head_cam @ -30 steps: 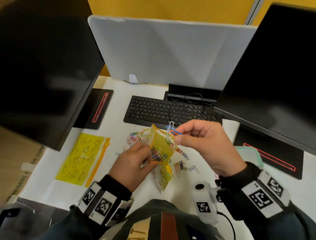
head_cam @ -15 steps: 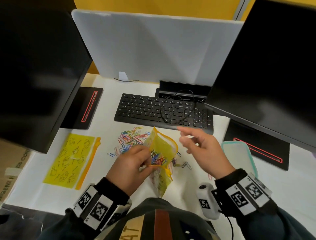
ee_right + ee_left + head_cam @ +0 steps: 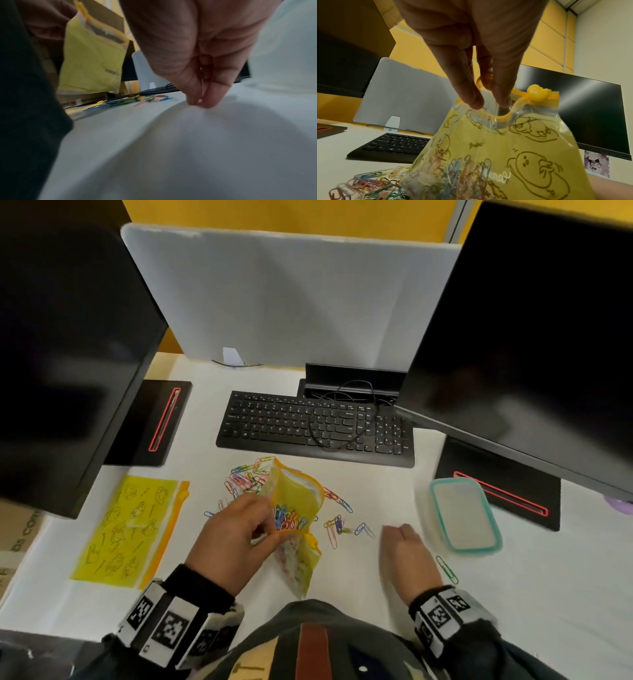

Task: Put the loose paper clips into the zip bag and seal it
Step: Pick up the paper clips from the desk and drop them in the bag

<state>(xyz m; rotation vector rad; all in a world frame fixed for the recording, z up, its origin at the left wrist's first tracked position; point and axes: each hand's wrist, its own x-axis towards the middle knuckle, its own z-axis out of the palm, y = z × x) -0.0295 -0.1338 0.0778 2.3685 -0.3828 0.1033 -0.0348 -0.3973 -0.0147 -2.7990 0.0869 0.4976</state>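
My left hand [image 3: 263, 525] holds the yellow printed zip bag [image 3: 298, 498] upright above the white table, its mouth wide open. In the left wrist view the fingers [image 3: 476, 104] pinch the bag's orange rim, with the yellow slider [image 3: 537, 94] at the far end. Coloured clips lie inside the bag [image 3: 505, 148]. A pile of loose paper clips [image 3: 246, 477] sits behind the bag, and a few more clips [image 3: 337, 525] lie to its right. My right hand [image 3: 394, 530] is down on the table right of them. In the right wrist view its thumb and finger [image 3: 199, 102] pinch a thin clip edge-on.
A second yellow zip bag [image 3: 130, 529] lies flat at the left. A teal-rimmed lidded box [image 3: 462, 515] stands right of my right hand, with a green clip [image 3: 447, 570] in front of it. A black keyboard [image 3: 315, 429] lies behind the clips, between two dark monitors.
My right hand dropped its clips into the bag, opened, then moved down and right to the table, where it now pinches. My left hand kept the bag open.
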